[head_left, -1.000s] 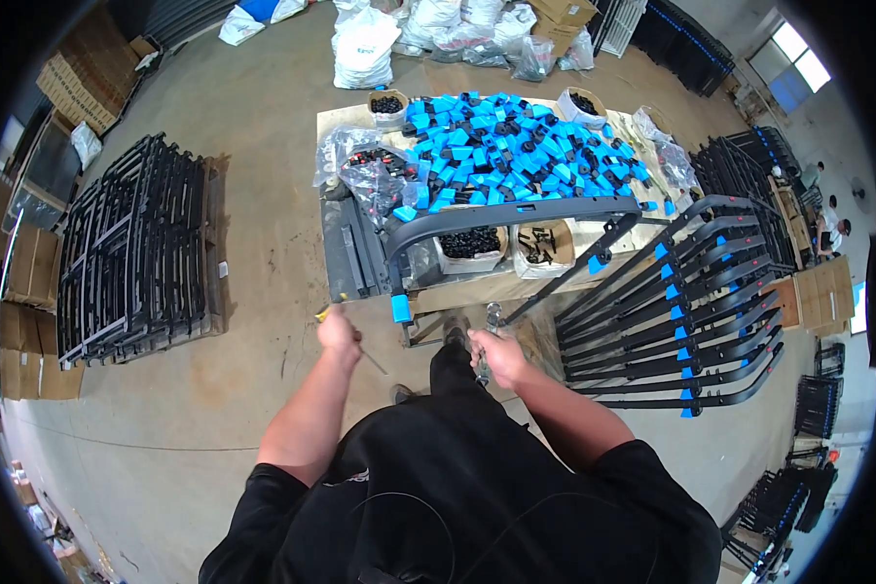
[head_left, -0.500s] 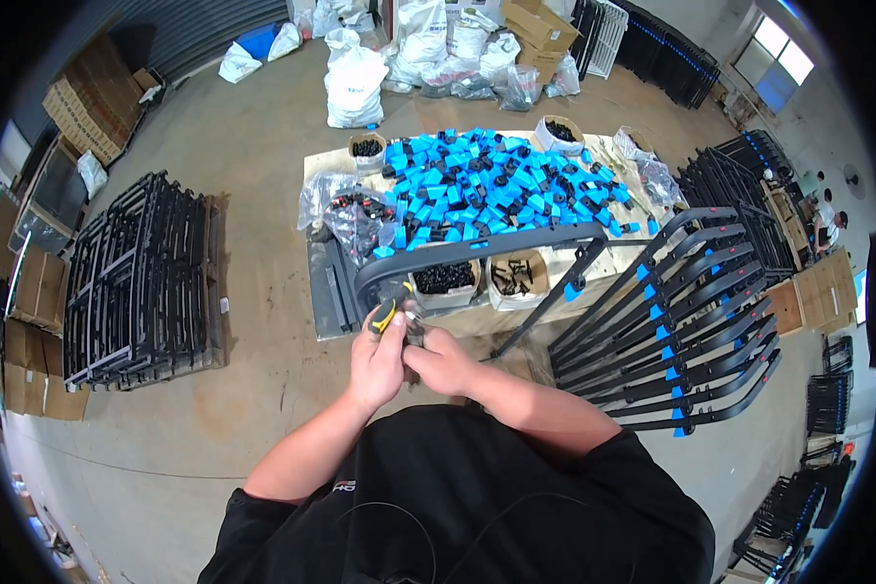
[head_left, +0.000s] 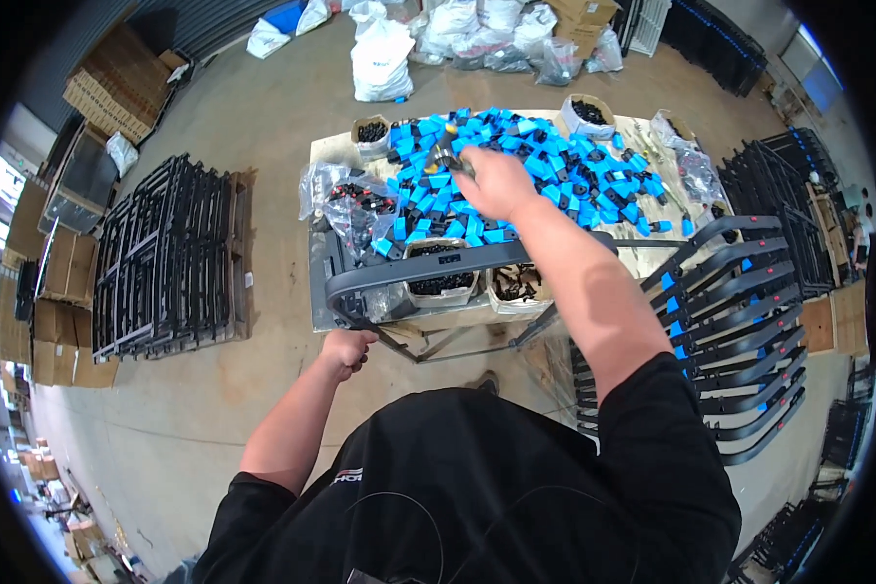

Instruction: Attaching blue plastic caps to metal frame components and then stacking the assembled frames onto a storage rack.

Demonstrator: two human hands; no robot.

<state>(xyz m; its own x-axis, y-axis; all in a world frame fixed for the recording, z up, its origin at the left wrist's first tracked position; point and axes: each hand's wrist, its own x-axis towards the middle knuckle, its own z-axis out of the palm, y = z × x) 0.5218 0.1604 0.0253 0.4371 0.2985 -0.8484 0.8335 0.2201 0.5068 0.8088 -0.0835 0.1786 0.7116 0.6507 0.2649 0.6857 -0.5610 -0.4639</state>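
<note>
A concrete floor [head_left: 263, 175] fills most of the frame, smooth and grey. On it, at the left of the frame, lies a flat stack of black metal frames [head_left: 170, 258], and at the right edge a fanned row of dark curved frames [head_left: 740, 321] leans together, each already carrying small blue pieces — that looks like the finished share, and it is a good-sized one.

In the upper middle stands the desk [head_left: 326, 156], its pale top nearly buried under a heap of blue plastic clips [head_left: 555, 165], blocky and glossy; the heap is large, so plenty seems left to fit. Across the desk's near edge rests one dark curved frame [head_left: 457, 263], a matte tube with rounded corners, still bare of blue as far as can be seen.

Below the frame's bar sit two small tubs of black fasteners [head_left: 443, 282], and to the left a crinkled clear bag [head_left: 346, 200] of dark parts.

The right hand [head_left: 496, 180] reaches out over the blue heap, fingers curled shut on a small dark piece [head_left: 445, 156] with a yellowish tip — just what it is cannot be told. The left hand [head_left: 346, 348] is low at the desk's near left corner, its grip closed as a fist beneath the frame's bend; whether it has hold of anything there cannot be told.
</note>
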